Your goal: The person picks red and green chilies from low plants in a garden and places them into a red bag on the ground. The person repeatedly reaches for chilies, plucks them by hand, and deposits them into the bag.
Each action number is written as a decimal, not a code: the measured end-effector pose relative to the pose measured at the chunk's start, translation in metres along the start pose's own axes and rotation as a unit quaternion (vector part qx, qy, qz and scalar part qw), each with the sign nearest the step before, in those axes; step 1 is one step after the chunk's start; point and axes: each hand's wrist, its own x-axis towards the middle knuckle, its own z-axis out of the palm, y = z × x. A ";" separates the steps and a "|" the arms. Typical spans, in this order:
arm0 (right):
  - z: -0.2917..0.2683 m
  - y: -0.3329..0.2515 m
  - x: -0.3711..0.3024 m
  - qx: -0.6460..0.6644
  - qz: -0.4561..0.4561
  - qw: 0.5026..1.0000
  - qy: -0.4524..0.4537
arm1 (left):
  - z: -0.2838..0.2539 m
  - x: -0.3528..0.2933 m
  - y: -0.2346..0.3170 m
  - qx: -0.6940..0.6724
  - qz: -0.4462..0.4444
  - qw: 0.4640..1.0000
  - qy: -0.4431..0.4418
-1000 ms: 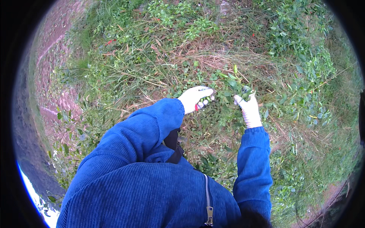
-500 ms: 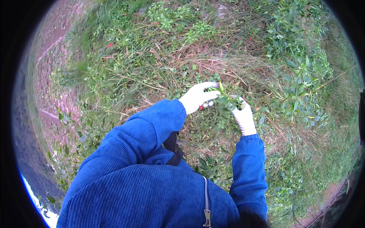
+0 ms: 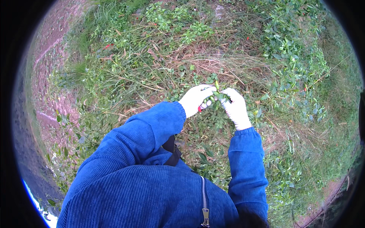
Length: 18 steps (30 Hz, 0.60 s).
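My left hand [image 3: 195, 99], in a white glove, is closed with its fingers curled round green chili peppers [image 3: 208, 100]. A small red tip [image 3: 199, 109], apparently a red chili, shows under the palm. One yellow-green chili pepper [image 3: 217, 84] points up between my two hands. My right hand [image 3: 235, 107], also gloved in white, has its thumb and fingers closed on a leafy pepper sprig [image 3: 218, 103] right beside the left fingertips. What lies inside the left palm is mostly hidden.
Dry straw [image 3: 224, 60] and weeds cover the ground ahead. Leafy pepper plants [image 3: 289, 49] stand at the right, and a red chili [image 3: 108, 46] shows among grass at far left. Bare brownish soil [image 3: 49, 76] runs along the left edge. A black strap [image 3: 171, 148] hangs at my front.
My right hand has moved left and slightly up, closing in on my left hand and the chili between them. The left hand has barely moved.
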 end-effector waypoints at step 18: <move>-0.008 -0.004 -0.003 0.047 0.081 0.993 -0.066 | 0.000 0.000 0.031 0.128 0.010 0.988 -0.081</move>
